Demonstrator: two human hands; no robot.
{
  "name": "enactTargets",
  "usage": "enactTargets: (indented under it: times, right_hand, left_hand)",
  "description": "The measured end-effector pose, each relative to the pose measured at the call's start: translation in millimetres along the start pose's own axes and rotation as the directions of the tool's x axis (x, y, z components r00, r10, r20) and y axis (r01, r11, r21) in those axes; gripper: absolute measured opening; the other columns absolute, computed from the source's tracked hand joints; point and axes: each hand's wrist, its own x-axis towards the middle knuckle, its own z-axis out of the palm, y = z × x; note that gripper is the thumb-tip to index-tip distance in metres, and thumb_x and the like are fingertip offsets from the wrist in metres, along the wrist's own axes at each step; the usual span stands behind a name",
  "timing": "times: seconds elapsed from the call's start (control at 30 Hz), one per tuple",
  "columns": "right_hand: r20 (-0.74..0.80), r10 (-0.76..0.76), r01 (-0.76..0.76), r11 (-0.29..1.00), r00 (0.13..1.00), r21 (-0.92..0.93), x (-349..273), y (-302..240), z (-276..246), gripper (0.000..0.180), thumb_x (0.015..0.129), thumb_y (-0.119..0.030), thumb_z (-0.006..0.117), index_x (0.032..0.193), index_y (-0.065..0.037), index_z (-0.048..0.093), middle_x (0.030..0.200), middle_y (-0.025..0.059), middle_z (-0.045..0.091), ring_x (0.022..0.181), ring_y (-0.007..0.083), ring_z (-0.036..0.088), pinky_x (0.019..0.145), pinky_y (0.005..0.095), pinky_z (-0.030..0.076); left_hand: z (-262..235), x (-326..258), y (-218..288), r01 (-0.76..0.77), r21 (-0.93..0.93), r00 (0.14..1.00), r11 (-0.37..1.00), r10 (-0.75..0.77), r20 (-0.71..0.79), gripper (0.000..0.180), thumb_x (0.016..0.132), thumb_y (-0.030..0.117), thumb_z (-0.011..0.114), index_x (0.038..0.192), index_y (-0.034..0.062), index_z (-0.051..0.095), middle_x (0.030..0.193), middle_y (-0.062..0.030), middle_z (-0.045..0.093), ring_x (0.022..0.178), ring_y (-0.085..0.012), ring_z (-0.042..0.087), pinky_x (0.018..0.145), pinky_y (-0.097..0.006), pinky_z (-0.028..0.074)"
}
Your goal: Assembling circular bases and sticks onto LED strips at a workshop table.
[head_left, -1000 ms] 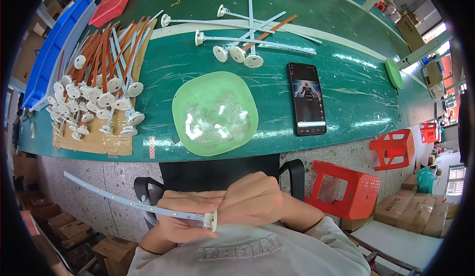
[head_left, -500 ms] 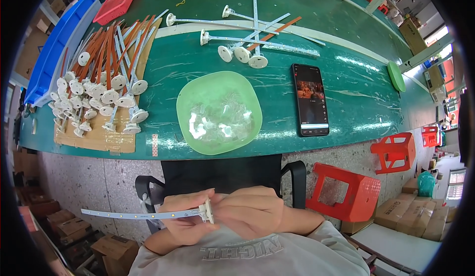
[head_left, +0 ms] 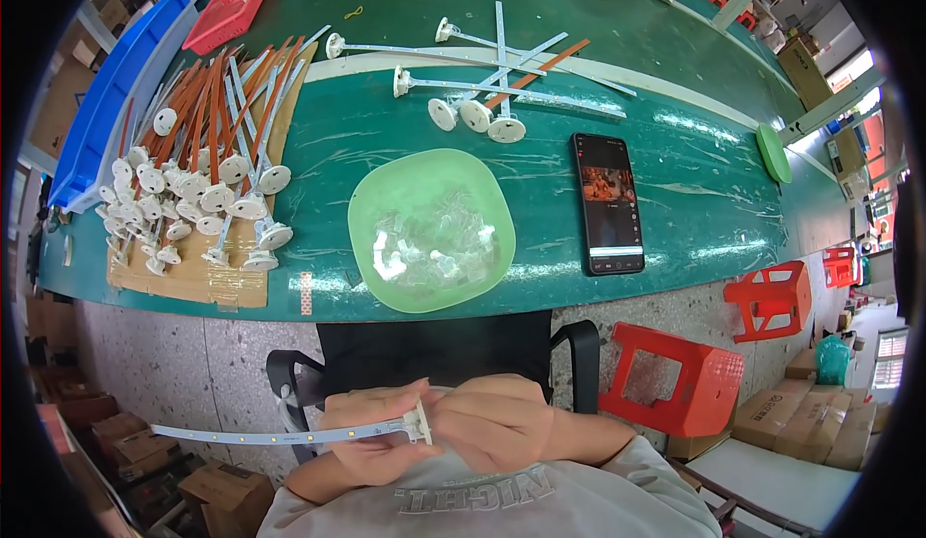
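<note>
Close to my body, my left hand (head_left: 369, 407) pinches an LED light strip (head_left: 260, 437) near its white round end cap (head_left: 421, 424). The strip is thin and pale, dotted with small yellow LEDs, and sticks out to the left. My right hand (head_left: 497, 424) is closed with its curled fingers up against the cap's outer face; whatever lies inside them is hidden. Beyond both hands, at the table's near edge, a light green bowl (head_left: 381, 196) contains small clear plastic pieces (head_left: 444, 234).
A pile of capped strips (head_left: 193, 181) lies on cardboard (head_left: 236, 282) at the left, beside a blue bin (head_left: 106, 104) and red basket (head_left: 231, 13). More strips (head_left: 511, 85) cross at the back. A phone (head_left: 608, 205) lies right of the bowl; a red stool (head_left: 675, 379) stands right.
Both hands and the held strip have shifted slightly right in the view, and the strip's free end has dipped a little. The table has moved slightly downward in the picture.
</note>
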Motion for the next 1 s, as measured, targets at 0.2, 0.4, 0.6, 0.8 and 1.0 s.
enactTargets:
  times: [0.2, 0.4, 0.6, 0.8, 1.0]
  right_hand:
    - [-0.005, -0.005, 0.005, 0.997, 1.000, -0.073, 2, 1, 1, 0.023, 0.066, 0.006, 0.071, 0.088, 0.005, 0.065, 0.083, 0.0140, 0.066, 0.064, 0.0264, 0.066, 0.057, 0.0317, 0.057]
    - [-0.029, -0.034, 0.029, 0.987, 0.999, -0.156, 29, 41, -29, 0.017, 0.068, 0.005, 0.074, 0.083, -0.003, 0.069, 0.078, 0.0089, 0.069, 0.063, 0.0233, 0.067, 0.056, 0.0297, 0.055]
    - [-0.184, -0.141, 0.033, 0.870, 0.973, -0.493, 37, 82, -64, 0.017, 0.066, 0.007, 0.073, 0.079, -0.001, 0.067, 0.075, 0.0091, 0.067, 0.060, 0.0232, 0.065, 0.054, 0.0296, 0.052]
    - [-0.182, -0.160, 0.046, 0.860, 0.970, -0.509, 32, 81, -61, 0.016, 0.068, 0.003, 0.074, 0.081, -0.002, 0.066, 0.076, 0.0071, 0.066, 0.061, 0.0229, 0.063, 0.053, 0.0298, 0.050]
    - [-0.133, -0.104, 0.014, 0.834, 0.986, -0.552, 29, 85, -61, 0.016, 0.068, 0.002, 0.075, 0.079, -0.002, 0.065, 0.074, 0.0067, 0.064, 0.060, 0.0226, 0.063, 0.052, 0.0301, 0.050]
  left_hand:
    - [-6, 0, 2, 0.039, 0.073, 0.999, 0.997, -0.039, -0.010, 0.065, 0.073, 0.013, 0.086, 0.126, -0.0085, 0.055, 0.112, -0.0237, 0.068, 0.094, -0.0261, 0.071, 0.082, -0.034, 0.058]
    - [-37, 41, 43, 0.398, 0.338, 0.918, 0.853, -0.373, -0.139, 0.081, 0.074, 0.005, 0.079, 0.141, -0.0095, 0.036, 0.101, -0.0154, 0.070, 0.087, -0.0177, 0.066, 0.075, -0.029, 0.052]
    - [-91, 76, 73, 0.153, 0.927, 0.975, 0.343, -0.207, -0.084, 0.061, 0.079, 0.010, 0.073, 0.131, -0.0111, 0.049, 0.078, -0.0146, 0.065, 0.062, -0.0246, 0.061, 0.056, -0.034, 0.045]
    - [-111, 109, 74, 0.218, 0.975, 0.965, 0.033, -0.157, -0.210, 0.037, 0.085, 0.012, 0.067, 0.113, -0.0105, 0.060, 0.069, -0.0178, 0.062, 0.059, -0.0313, 0.060, 0.057, -0.039, 0.045]
    - [-109, 127, 55, 0.263, 0.965, 0.964, 0.026, 0.025, -0.263, 0.029, 0.084, 0.015, 0.070, 0.105, -0.0036, 0.066, 0.070, -0.0192, 0.065, 0.064, -0.0352, 0.064, 0.061, -0.043, 0.048]
